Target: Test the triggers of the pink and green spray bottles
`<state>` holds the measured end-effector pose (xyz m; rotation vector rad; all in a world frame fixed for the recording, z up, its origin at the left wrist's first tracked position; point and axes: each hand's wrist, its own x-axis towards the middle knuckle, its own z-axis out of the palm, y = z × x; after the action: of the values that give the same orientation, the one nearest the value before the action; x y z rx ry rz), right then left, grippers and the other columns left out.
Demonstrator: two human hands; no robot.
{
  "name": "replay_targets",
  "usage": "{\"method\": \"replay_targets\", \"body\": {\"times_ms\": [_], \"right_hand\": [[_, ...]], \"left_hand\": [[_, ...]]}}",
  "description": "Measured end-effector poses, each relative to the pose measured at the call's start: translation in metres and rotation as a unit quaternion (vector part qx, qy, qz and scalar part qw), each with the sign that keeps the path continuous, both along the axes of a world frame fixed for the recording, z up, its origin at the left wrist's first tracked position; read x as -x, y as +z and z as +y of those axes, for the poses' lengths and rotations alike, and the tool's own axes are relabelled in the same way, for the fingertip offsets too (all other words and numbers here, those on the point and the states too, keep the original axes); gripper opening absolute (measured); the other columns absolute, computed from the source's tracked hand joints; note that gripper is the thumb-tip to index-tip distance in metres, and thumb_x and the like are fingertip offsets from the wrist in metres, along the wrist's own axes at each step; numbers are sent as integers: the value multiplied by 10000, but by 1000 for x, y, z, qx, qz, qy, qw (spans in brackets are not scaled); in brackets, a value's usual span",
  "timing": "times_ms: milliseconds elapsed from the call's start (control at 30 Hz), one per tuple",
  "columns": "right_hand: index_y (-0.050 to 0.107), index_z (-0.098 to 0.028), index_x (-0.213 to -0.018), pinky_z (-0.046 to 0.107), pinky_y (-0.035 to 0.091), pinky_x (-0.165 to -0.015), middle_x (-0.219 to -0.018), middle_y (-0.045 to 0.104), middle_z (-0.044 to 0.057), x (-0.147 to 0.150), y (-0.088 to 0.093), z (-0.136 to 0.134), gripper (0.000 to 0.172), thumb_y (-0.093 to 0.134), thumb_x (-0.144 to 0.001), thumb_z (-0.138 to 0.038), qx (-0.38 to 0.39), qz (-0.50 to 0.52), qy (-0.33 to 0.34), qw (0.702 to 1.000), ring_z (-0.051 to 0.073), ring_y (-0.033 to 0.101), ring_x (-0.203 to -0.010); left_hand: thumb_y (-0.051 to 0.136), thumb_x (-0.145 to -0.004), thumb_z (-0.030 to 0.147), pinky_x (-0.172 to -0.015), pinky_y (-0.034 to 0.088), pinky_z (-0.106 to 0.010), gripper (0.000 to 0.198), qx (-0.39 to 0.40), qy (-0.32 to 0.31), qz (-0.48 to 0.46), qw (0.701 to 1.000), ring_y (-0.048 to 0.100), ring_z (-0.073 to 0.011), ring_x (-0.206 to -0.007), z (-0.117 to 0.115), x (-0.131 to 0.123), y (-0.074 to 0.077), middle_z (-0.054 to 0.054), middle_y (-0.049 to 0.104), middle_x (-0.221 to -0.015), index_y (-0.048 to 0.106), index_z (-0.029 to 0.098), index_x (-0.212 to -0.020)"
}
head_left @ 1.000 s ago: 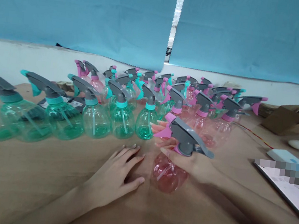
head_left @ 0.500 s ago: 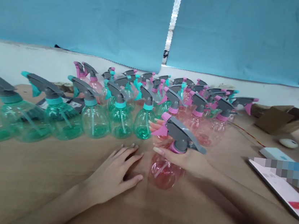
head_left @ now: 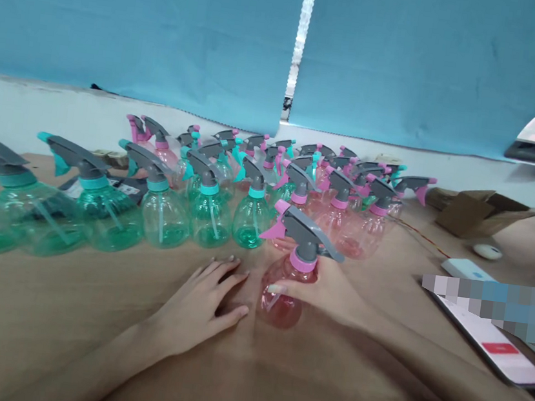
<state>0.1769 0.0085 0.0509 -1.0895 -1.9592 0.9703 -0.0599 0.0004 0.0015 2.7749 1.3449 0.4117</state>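
My right hand (head_left: pixel 324 293) is wrapped round the body of a pink spray bottle (head_left: pixel 283 313) with a grey and pink trigger head. The bottle stands upright on the wooden table, its nozzle pointing left, and my thumb lies across its front while the other fingers are hidden behind it. To its left, my left hand (head_left: pixel 205 307) rests flat on the table with its fingers spread, touching no bottle. Just beyond my hands is a green spray bottle (head_left: pixel 251 224) with a turquoise collar, part of a row of similar green ones.
Several pink spray bottles (head_left: pixel 335 225) and mixed ones crowd the back of the table (head_left: pixel 100 329). On the right are an open cardboard box (head_left: pixel 483 214), a white computer mouse (head_left: pixel 487 251), a small white box (head_left: pixel 466 269) and a tablet-like screen (head_left: pixel 489 341). Blue cloth (head_left: pixel 138 22) hangs behind.
My right hand has slid down from the neck of the pink spray bottle to its body, and its fingers have closed round it. The view has turned slightly right. My left hand stays put.
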Motion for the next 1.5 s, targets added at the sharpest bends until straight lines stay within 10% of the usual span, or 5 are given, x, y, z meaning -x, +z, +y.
{"method": "replay_targets", "body": {"times_ms": [467,833,1033,1500], "right_hand": [[481,-238,-1157,422,430,-885,-1186,548,72,-21,-1,-28,597,680,-664,-510,-144,-61,-68,985,251,505,-1096],[465,-263,-1171,421,396,-905,-1183,538,50,-133,-3,-39,554,633,-714,-529,-163,-167,-164,958,253,486,-1093],[502,-215,-986,405,447,-714,-949,581,75,-196,-8,-15,385,585,-749,-506,-166,-203,-232,937,262,553,-851],[478,-169,-1189,441,424,-856,-1137,595,143,-240,-19,69,579,587,-729,-504,-212,-204,-273,916,325,551,-1047]], "left_hand": [[447,-899,466,-1000,323,-464,481,-31,19,9,999,379,-288,-1238,-7,-10,-6,-107,431,-1356,450,198,-1298],[470,-895,421,-1003,325,-484,462,-4,-68,14,998,340,-295,-1274,-12,-93,-1,-103,410,-1382,446,205,-1303],[482,-890,403,-1010,322,-459,456,24,-97,0,995,344,-281,-1271,5,-141,0,-115,425,-1364,465,180,-1287],[472,-900,395,-1027,303,-425,436,21,-145,-11,989,353,-260,-1266,44,-196,-6,-107,451,-1339,472,172,-1274]]}}
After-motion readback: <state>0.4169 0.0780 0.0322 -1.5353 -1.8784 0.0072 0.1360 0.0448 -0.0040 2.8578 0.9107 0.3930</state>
